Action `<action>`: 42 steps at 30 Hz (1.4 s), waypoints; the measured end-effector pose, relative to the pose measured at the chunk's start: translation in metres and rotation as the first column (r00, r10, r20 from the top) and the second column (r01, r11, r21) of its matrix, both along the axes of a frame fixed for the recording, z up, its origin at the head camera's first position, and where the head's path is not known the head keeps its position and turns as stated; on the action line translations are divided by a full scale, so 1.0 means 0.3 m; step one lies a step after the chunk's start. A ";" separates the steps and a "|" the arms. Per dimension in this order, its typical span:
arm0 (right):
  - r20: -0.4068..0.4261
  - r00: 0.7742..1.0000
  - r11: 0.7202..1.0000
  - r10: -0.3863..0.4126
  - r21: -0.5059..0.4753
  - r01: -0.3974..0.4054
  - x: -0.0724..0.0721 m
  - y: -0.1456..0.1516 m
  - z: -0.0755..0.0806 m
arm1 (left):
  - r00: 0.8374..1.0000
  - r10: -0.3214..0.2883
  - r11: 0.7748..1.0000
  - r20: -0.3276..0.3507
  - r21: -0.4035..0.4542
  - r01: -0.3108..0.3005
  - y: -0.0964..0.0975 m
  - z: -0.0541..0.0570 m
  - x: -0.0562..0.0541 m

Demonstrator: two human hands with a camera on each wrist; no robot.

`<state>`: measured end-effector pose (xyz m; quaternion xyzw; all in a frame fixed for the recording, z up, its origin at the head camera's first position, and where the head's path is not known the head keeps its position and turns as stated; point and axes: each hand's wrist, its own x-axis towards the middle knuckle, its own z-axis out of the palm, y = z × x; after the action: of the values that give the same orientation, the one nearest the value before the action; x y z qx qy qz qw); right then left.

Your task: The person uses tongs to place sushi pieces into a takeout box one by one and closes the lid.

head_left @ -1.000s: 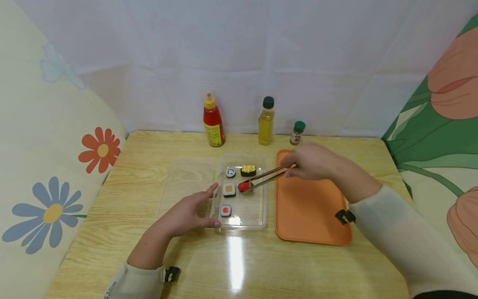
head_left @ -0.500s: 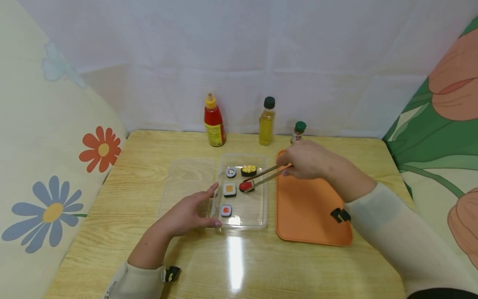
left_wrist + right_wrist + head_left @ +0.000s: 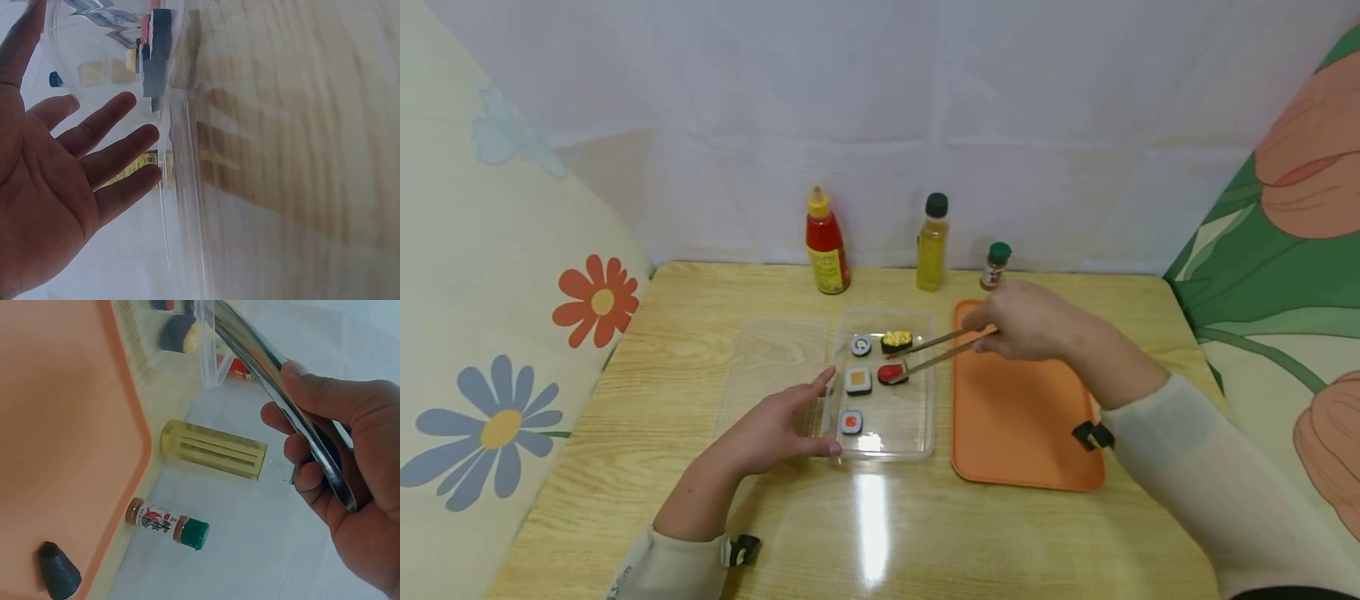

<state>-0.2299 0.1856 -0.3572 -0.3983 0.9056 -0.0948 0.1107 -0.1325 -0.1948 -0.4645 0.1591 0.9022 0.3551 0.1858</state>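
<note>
My right hand (image 3: 1030,321) holds metal tongs (image 3: 265,369) over the clear plastic box (image 3: 917,433). The tongs' tips stand apart, one overlapping the red-topped sushi (image 3: 892,374), the other between it and the corn-topped sushi (image 3: 897,340). Down the box's left side are a small round roll (image 3: 861,345), a square piece with an orange-yellow centre (image 3: 858,381) and a roll with a red-orange centre (image 3: 851,422). My left hand (image 3: 778,425) is spread at the box's left edge, thumb and forefinger apart; its palm and fingers (image 3: 119,169) hold nothing in the left wrist view.
The box's clear lid (image 3: 767,350) lies folded out leftward. An orange tray (image 3: 1022,433) is right of the box, with a dark cone-shaped piece (image 3: 59,572) over it in the right wrist view. Behind stand a red sauce bottle (image 3: 827,254), an oil bottle (image 3: 932,250) and a spice jar (image 3: 995,268).
The tongs' tips have spread wider around the red-topped sushi, which stays in the box. My right hand moved slightly left, then back right. My left hand has kept its place.
</note>
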 end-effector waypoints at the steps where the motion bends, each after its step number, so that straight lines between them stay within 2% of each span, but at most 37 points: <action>1: 0.005 1.000 1.000 -0.006 -0.001 0.006 0.001 0.004 -0.001 | 1.000 0.001 1.000 0.000 0.000 -0.001 -0.001 0.000 0.000; 5: 0.019 1.000 1.000 -0.013 -0.016 0.013 0.008 0.023 -0.005 | 1.000 -0.004 1.000 -0.009 -0.002 0.004 -0.002 -0.001 0.001; 13: -0.015 1.000 0.997 -0.011 -0.072 0.010 0.020 0.063 -0.031 | 1.000 -0.009 1.000 -0.014 -0.003 0.009 -0.003 -0.003 0.000; 18: -0.006 1.000 0.994 -0.028 -0.106 0.027 0.031 0.084 -0.035 | 1.000 -0.010 1.000 -0.016 0.002 0.010 -0.004 -0.001 0.002; 30: -0.024 0.999 0.973 -0.030 -0.229 0.023 0.060 0.155 -0.065 | 1.000 -0.008 1.000 -0.023 -0.008 0.008 -0.003 0.006 0.007; 42: -0.077 0.991 0.951 -0.107 -0.300 0.080 0.101 0.234 -0.089 | 1.000 -0.013 1.000 -0.012 0.001 0.013 -0.004 0.011 0.007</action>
<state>-0.1996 0.2559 -0.3840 -0.3709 0.9032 -0.2159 0.0030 -0.1305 -0.1959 -0.4612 0.1672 0.9021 0.3534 0.1829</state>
